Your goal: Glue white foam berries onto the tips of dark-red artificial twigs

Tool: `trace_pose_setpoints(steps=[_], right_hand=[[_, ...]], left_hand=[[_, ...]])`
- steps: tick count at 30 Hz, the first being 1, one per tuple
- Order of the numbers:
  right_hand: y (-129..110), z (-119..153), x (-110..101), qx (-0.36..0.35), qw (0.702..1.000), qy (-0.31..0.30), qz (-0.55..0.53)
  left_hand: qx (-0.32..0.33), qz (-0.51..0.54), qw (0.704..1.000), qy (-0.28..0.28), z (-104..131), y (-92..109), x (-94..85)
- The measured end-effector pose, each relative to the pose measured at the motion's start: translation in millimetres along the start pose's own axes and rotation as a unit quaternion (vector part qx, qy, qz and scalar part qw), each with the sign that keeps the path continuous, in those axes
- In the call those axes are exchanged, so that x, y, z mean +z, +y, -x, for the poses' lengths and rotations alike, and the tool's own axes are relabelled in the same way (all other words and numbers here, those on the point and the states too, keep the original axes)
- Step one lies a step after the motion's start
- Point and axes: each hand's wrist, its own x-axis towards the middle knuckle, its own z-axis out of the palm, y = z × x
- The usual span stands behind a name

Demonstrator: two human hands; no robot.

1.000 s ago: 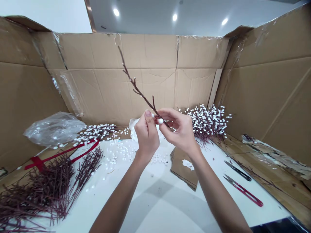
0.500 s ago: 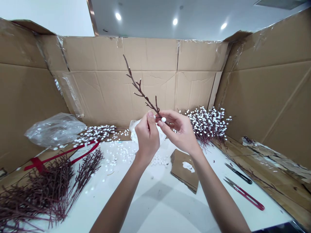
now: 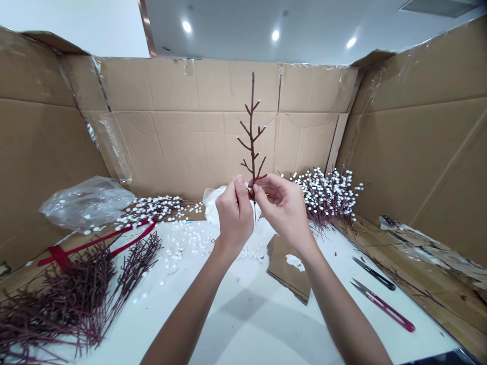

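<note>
A brown branched twig [image 3: 251, 137] stands nearly upright in front of the cardboard wall, with small pale tips on its side shoots. My right hand [image 3: 283, 205] pinches it near its lower end between thumb and fingers. Close against it on the left, my left hand [image 3: 236, 208] is closed, thumb on top; a bit of white shows between the two hands, and what its fingers hold is mostly hidden. Below the hands, loose white beads [image 3: 194, 243] are scattered on the white table [image 3: 243, 324].
Bare twigs [image 3: 76, 289] and a red ribbon [image 3: 59, 257] lie left, near a plastic bag [image 3: 87, 203]. White-tipped twigs [image 3: 327, 195] are at back right. A cardboard piece [image 3: 287, 279], black snips [image 3: 375, 274] and red snips [image 3: 384, 306] lie right.
The twig has turned from leaning left to nearly upright. The white bead seen by my right fingertips is no longer visible there. Both hands have shifted slightly right.
</note>
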Motion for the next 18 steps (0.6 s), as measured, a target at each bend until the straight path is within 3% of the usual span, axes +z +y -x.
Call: trace_pose_setpoints(steps=[18], right_hand=[[-5.0,3.3,3.3,-0.025,1.000,0.003,0.015]], left_hand=[[-0.081,0.104,0.991,0.012,-1.0,-5.1,-0.2]])
